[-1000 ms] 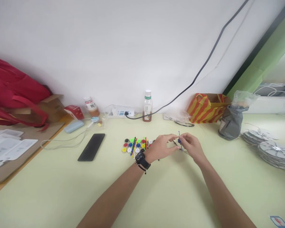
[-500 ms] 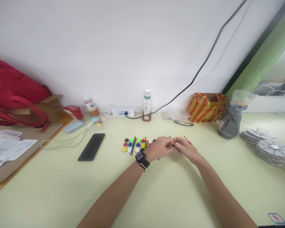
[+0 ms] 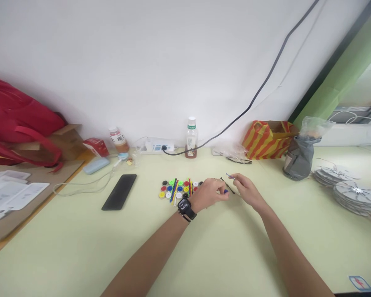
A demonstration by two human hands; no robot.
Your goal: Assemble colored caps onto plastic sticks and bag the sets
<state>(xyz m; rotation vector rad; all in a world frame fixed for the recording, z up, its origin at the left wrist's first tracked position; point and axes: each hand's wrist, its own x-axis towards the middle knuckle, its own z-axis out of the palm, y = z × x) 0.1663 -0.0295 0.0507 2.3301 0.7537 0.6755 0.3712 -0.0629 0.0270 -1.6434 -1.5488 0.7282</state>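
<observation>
Between the thumb and fingers of my left hand (image 3: 207, 194) is a small blue disc (image 3: 225, 191), only partly showing. My right hand (image 3: 249, 193) pinches a thin blue stick (image 3: 230, 176) that points up and left. A black stick (image 3: 225, 184) lies on the table between the hands. Left of my left hand, small round discs in several colours sit in rows, among them a yellow disc (image 3: 162, 194) and a red disc (image 3: 163, 188). Coloured sticks (image 3: 174, 190) lie in bundles among them. My left hand hides part of this group.
A black phone (image 3: 119, 192) lies on the left of the table (image 3: 216, 251). Against the wall stand a tea bottle (image 3: 191, 138), a power strip (image 3: 158, 147) and a striped bag (image 3: 267, 139). A grey bag (image 3: 299, 157) and stacked silvery discs (image 3: 357, 196) are at the right.
My hands, together before, are now apart. The right hand has moved right with the blue stick, while the left keeps the blue disc. The black stick has come into view between them.
</observation>
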